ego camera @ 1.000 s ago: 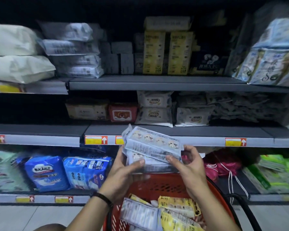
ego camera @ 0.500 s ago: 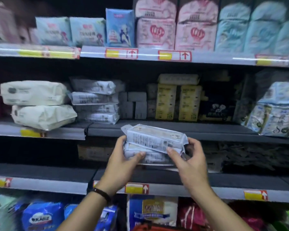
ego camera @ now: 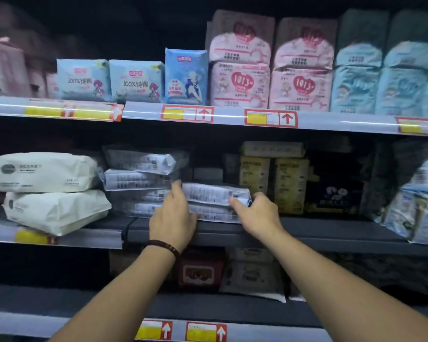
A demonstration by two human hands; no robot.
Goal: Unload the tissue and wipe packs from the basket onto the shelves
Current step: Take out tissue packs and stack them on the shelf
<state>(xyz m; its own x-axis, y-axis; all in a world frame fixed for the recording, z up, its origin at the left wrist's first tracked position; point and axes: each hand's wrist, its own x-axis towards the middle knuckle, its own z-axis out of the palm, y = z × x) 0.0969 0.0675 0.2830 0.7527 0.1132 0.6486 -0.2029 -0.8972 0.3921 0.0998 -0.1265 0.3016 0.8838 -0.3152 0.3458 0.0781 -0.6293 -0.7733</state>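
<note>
1. Head view, where things are: the two wipe packs [ego camera: 214, 213] lie stacked flat on the middle shelf [ego camera: 319, 233], close to its front edge. They sit in the gap between a grey stack of packs [ego camera: 139, 178] on the left and the yellow boxes [ego camera: 272, 183] on the right. The basket is out of view.
2. Head view, hands: the left hand [ego camera: 173, 215] lies against the left end of the pair, fingers reaching up fairly straight and thumb across the front of the lower one. Through the blur I cannot tell whether it grips or only pushes. The right hand [ego camera: 257, 213] has its fingertips curled round the crimped right end of the top pack [ego camera: 213, 193], pinching it.
3. Risk, sliding off: the wrappers look slick and the top pack sits slightly askew. If the hands let go this near the front edge, it could slide forward and drop.
4. Risk, knocking neighbours: the gap looks snug. A hard push inward on the left could nudge the grey stack, whose upper packs already sit unevenly.
5. Risk, snagging: a pull on the pinched end as the right hand leaves could drag the top pack out again.
</note>
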